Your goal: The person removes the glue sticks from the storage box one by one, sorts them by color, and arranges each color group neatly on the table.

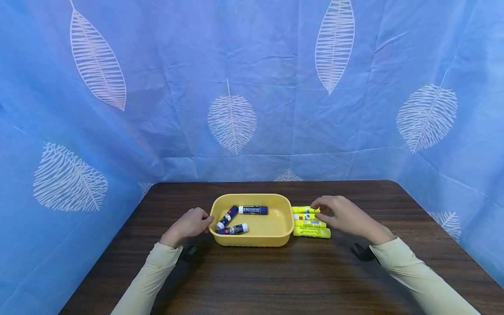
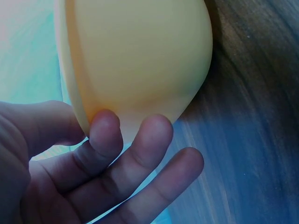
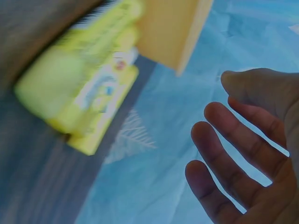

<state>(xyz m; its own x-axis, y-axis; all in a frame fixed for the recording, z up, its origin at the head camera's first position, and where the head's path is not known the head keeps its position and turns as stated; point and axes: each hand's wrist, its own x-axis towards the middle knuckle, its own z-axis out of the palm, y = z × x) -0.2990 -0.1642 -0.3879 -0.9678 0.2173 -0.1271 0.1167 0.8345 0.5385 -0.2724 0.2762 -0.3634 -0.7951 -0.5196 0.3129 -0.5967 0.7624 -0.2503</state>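
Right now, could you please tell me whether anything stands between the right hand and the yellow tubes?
Nothing visible does: only open space shows between the right hand and the yellow tubes, and the tray sits beyond them.

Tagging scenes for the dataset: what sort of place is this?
Probably a staged tabletop recording corner, not a lived-in room: blue leaf-print cloth hangs around a dark wood-grain table, with a yellow bin on it.

Sleeves, one pair, long, plain pale cream: left sleeve (image 1: 147, 278), right sleeve (image 1: 423, 278); fabric softly creased, cuffs at the wrists. Wrist units, two, small, black: left unit (image 1: 190, 253), right unit (image 1: 362, 252); finer detail indistinct. Left hand (image 1: 190, 224), right hand (image 1: 345, 217): both bare.
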